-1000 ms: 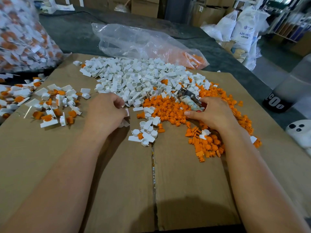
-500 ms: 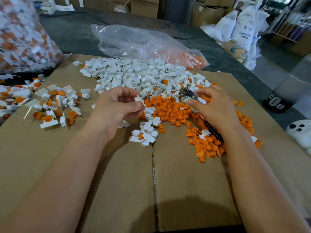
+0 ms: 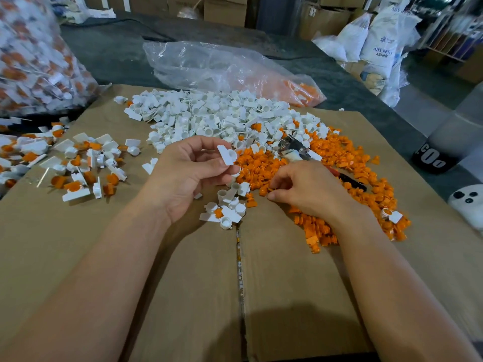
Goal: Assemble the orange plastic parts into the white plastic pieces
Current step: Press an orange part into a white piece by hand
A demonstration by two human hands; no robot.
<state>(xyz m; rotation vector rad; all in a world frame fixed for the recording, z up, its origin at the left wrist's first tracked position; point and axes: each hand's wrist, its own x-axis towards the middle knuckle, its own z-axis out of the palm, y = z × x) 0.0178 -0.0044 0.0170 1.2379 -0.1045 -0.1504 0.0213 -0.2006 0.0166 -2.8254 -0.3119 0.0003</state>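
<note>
Far beyond and right of my left hand (image 3: 183,176), which pinches a white piece (image 3: 226,154), a white sack (image 3: 386,40) reads "ABS RESIN", I think; its smaller line is blurred. A dark container (image 3: 435,156) further right shows "00".

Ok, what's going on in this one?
A person is putting small plastic parts together on a cardboard sheet. The left hand pinches one white piece, lifted above the sheet, with no orange showing in it. The right hand is down on the orange pile, fingertips among the parts; whether it has one is unclear. A heap of white pieces lies behind, and assembled ones to the left.
</note>
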